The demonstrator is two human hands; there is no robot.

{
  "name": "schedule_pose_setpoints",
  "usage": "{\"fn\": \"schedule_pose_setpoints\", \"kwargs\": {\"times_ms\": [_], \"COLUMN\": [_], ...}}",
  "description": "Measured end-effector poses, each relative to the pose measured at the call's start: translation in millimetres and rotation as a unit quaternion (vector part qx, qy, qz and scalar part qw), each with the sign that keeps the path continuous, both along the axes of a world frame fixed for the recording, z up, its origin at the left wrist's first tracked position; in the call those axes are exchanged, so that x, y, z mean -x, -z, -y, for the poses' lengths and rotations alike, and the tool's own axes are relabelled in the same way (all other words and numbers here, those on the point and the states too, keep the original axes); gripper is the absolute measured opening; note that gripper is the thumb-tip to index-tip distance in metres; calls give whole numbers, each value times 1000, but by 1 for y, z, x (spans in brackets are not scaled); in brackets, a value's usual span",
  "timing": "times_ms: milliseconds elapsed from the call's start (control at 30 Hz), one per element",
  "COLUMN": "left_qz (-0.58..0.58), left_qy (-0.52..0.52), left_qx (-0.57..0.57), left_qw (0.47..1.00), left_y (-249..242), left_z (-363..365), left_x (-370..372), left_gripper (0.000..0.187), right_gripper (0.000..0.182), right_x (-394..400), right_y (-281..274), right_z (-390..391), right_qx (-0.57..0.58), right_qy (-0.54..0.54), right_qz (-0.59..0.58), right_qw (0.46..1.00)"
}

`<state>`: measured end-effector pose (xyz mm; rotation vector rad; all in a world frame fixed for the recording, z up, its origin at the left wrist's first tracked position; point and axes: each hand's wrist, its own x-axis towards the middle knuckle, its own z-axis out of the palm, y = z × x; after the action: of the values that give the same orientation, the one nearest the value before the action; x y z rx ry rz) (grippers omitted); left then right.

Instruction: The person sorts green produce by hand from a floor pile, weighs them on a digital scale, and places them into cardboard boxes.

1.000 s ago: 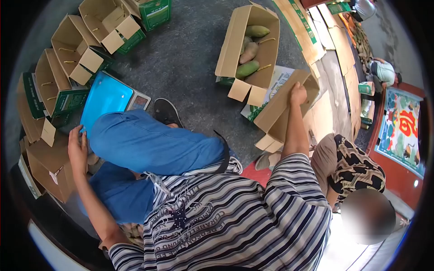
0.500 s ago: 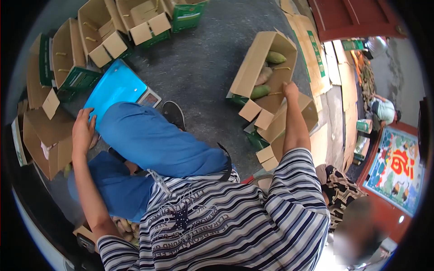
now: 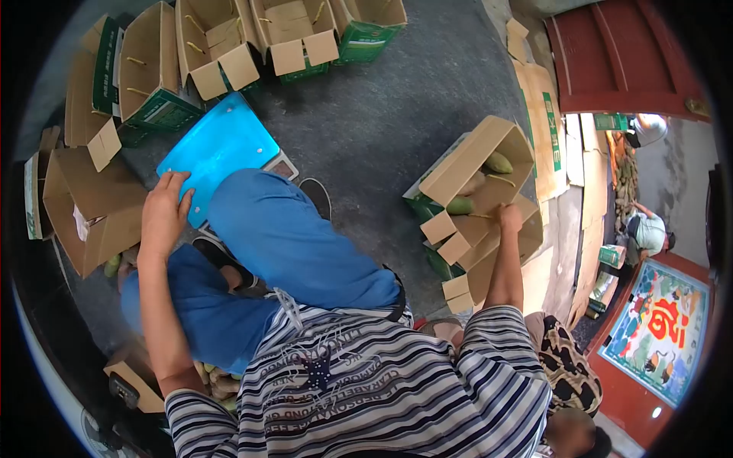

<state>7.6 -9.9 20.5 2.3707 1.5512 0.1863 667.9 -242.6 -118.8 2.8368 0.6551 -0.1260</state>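
Note:
My left hand rests at the near edge of a blue scale plate, its thumb and fingers apart. My right hand is closed on the near side wall of a cardboard box, beside its yellow cord handle. Inside that box lie green, oblong radish-like vegetables and a paler one, partly hidden by the walls. Another open box stands against its near side. My bent knee covers part of the scale and its display.
Several open boxes line the far left, with another box left of my hand. Flattened cardboard lies to the right. A person in patterned clothing is close on my right; another person is farther off.
The view has turned, so the scale and far boxes sit farther right. The held box appears lower and nearer me, with my right hand still at its side. My left hand stays at the plate.

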Motion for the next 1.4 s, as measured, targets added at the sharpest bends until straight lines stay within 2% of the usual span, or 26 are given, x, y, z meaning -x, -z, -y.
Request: {"fn": "schedule_pose_setpoints", "kwargs": {"times_ms": [67,133,167,200,233,267,300,400,500,533,633,733,800,900,967,1033,1100,1200,1300,1367,1400], "left_qz": [-6,-13,-18,-23,-29,-35,-41,-33,-41,-44,-60,-59,-55,-44,-34,-24,-19,-17,-15,-17,-18], "left_qy": [-11,-14,-7,2,1,-1,-5,-20,-30,-37,-45,-52,-47,-43,-34,-24,-18,-10,-21,-20,-19], "left_qx": [7,13,19,27,38,45,51,43,40,42,51,52,50,33,29,27,28,24,29,20,18], "left_qw": [1000,1000,1000,999,999,998,998,998,998,997,996,996,996,998,998,999,999,1000,999,999,999], "left_y": [-6,-5,-3,0,1,1,1,2,2,0,-7,-10,-13,-14,-13,-15,-15,-12,-15,-16,-15], "left_z": [1,0,1,4,5,4,4,5,4,4,6,7,10,10,11,12,11,13,17,18,19], "left_x": [-3,0,1,3,3,4,6,12,21,20,20,21,20,18,18,14,12,12,14,19,21], "left_gripper": [24,24,25,25,25,26,26,27,27,27,28,28,28,28,28,28,28,27,27,27,27], "right_gripper": [31,26,24,24,25,25,25,34,42,51,42,24,15,13,15,16,25,41,49,54,48], "right_x": [-3,38,61,73,113,136,161,207,216,209,208,208,219,253,274,296,318,317,278,241,221], "right_y": [-12,-52,-65,-58,-79,-76,-73,-59,-20,0,2,5,0,-24,-30,-29,-42,-55,-53,-54,-42], "right_z": [-31,-98,-138,-169,-213,-247,-279,-362,-422,-437,-441,-436,-413,-353,-303,-267,-250,-244,-228,-217,-215], "right_qx": [9,-116,-184,-276,-241,-317,-325,-283,-250,-238,-105,-13,28,59,65,59,19,-106,-190,-104,-94], "right_qy": [-30,-174,-255,-348,-351,-410,-458,-516,-527,-535,-479,-503,-549,-610,-639,-625,-600,-561,-668,-700,-707], "right_qz": [68,85,37,26,-27,-64,-51,-80,-75,-90,-104,-34,-15,6,-50,-144,-200,-376,-297,-163,-89], "right_qw": [997,974,949,896,905,853,826,804,809,806,865,863,835,790,765,765,774,730,655,687,695]}}
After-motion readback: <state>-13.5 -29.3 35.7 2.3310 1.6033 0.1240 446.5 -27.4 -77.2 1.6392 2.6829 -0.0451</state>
